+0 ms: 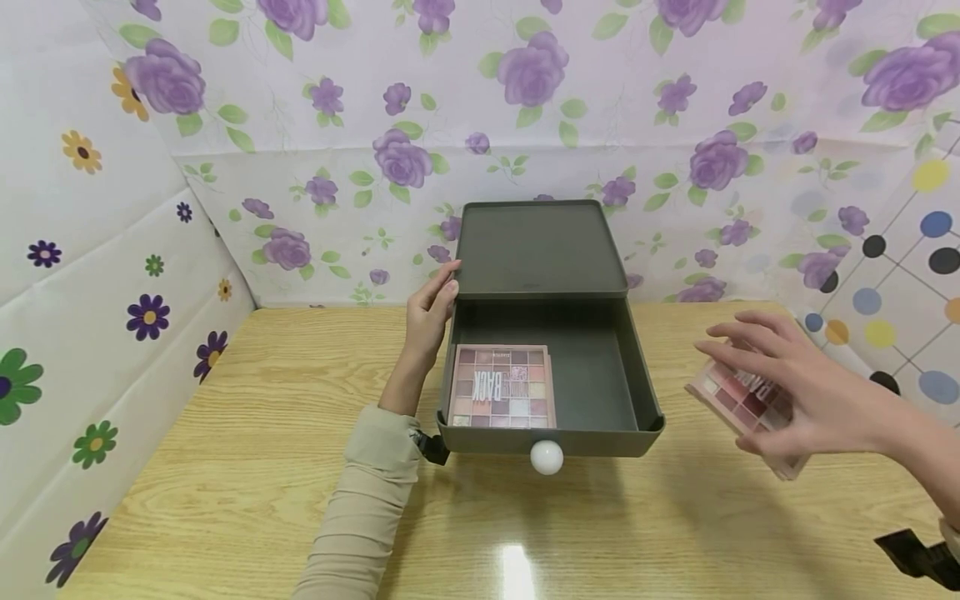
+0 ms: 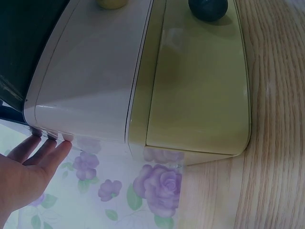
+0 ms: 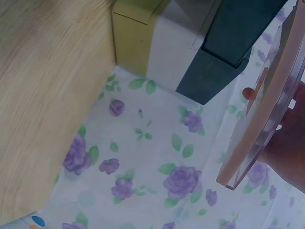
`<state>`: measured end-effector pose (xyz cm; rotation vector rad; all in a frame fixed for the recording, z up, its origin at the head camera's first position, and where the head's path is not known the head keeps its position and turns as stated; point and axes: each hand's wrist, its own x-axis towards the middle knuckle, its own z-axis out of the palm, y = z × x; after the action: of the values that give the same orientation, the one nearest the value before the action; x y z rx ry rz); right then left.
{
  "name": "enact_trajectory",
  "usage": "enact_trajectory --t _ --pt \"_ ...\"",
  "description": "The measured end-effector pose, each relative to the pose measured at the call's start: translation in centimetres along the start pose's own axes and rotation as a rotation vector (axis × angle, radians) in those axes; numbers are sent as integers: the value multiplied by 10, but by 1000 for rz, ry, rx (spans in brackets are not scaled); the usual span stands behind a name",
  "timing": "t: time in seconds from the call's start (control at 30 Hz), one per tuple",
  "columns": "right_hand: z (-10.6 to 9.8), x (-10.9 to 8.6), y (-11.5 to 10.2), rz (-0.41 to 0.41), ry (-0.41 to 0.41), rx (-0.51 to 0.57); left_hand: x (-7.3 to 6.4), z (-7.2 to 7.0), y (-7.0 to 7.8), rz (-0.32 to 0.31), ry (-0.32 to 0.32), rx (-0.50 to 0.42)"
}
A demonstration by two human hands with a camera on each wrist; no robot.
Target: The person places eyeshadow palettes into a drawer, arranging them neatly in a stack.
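A small drawer unit stands against the back, its dark grey top drawer (image 1: pixel 600 367) pulled out. An eyeshadow palette (image 1: pixel 501 387) lies in the left half of that drawer, cover up. My left hand (image 1: pixel 429 321) rests its extended fingers on the unit's left side; in the left wrist view the fingertips (image 2: pixel 62 143) touch near the white drawer (image 2: pixel 88 71). To the right of the unit, above the table, my right hand (image 1: pixel 817 392) grips a second eyeshadow palette (image 1: pixel 738 400) by its edges. In the right wrist view this palette (image 3: pixel 267 119) appears edge-on.
Below the white drawer is a yellow drawer (image 2: pixel 200 95) with a dark round knob (image 2: pixel 208 8). The grey drawer has a white knob (image 1: pixel 547 457) in front. A wooden table (image 1: pixel 262 467) lies underneath, with a flowered cloth (image 1: pixel 330 208) behind.
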<state>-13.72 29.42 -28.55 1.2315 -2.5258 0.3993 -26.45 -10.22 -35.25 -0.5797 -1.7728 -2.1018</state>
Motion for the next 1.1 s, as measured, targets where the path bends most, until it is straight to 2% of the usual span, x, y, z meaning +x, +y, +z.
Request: enact_trajectory --t 0.4,0.7,1.1 --pt "-9 35 -9 -79 5 -30 0 -1 1 -17 -12 10" --pt "-11 62 -21 -143 -35 -65 0 -1 0 -7 -8 -2" --pt "-5 91 -29 -198 -109 35 0 -1 1 -18 0 -1"
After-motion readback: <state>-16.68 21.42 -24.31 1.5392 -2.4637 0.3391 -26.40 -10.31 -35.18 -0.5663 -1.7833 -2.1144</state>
